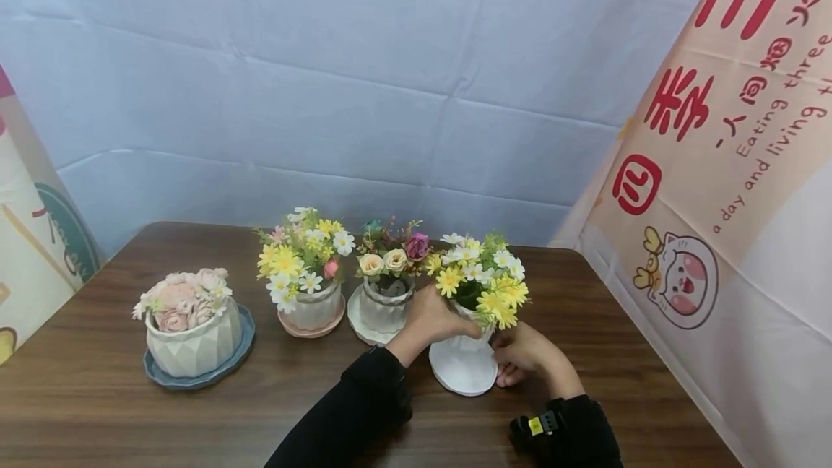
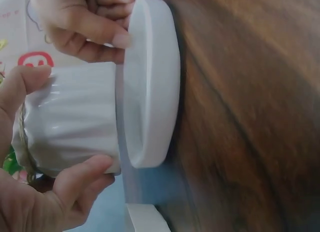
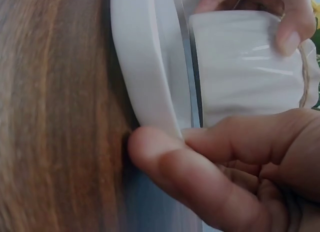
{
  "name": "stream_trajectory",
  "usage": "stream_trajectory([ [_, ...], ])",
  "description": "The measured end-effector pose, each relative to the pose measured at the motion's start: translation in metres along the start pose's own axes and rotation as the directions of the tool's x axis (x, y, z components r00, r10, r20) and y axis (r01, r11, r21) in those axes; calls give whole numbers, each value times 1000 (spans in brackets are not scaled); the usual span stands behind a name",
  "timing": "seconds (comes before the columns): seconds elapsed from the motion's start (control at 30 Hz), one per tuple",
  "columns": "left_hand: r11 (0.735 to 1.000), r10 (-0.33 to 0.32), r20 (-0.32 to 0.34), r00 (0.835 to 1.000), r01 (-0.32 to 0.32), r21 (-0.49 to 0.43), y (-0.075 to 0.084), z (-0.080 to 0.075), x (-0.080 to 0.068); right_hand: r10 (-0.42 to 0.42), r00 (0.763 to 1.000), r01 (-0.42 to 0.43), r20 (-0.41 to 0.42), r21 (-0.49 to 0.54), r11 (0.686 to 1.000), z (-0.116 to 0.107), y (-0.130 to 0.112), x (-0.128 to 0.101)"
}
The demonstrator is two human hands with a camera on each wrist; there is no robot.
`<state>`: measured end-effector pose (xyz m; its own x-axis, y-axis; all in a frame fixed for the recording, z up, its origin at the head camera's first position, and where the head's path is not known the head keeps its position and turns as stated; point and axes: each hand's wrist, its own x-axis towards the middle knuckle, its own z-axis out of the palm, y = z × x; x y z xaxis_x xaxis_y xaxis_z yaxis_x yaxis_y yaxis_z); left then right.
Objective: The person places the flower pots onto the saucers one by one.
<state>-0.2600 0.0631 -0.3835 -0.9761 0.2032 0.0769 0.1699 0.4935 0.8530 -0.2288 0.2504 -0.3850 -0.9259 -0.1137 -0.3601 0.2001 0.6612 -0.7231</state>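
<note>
My left hand (image 1: 437,316) grips a white fluted flowerpot (image 2: 75,119) with twine round its neck and yellow and white artificial flowers (image 1: 484,276) in it. The pot hangs just over a white saucer (image 1: 463,368), with a narrow gap between them in both wrist views. At the saucer's right rim, my right hand (image 1: 525,354) pinches the edge between thumb and finger (image 3: 155,147). The saucer stands on the wooden table, and its far side is partly hidden behind the pot in the head view.
Left of my hands, a pot of roses (image 1: 385,302) stands on a white saucer, and another flowerpot (image 1: 314,309) on a pink saucer (image 1: 312,329). Farther left, a wide white pot (image 1: 195,345) sits on a blue saucer (image 1: 245,338). Printed cloth (image 1: 734,237) hangs beside the table's right edge.
</note>
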Motion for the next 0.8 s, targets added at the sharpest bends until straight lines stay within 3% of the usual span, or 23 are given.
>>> stream_trajectory([
  [0.3,994,101,34,994,-102,26,-2,-1,-8,-19,998,17,53,36,999,-1,1,4],
  [0.43,997,77,44,996,-78,18,-1,-2,-11,-25,998,25,60,10,1000,-1,0,4],
  [0.63,1000,10,121,993,-9,-6,2,-5,-16,21,998,-19,61,-25,999,-2,-1,4],
  [0.8,999,31,181,983,-38,35,3,-9,-19,25,997,-25,69,-3,1000,-1,-1,3],
])
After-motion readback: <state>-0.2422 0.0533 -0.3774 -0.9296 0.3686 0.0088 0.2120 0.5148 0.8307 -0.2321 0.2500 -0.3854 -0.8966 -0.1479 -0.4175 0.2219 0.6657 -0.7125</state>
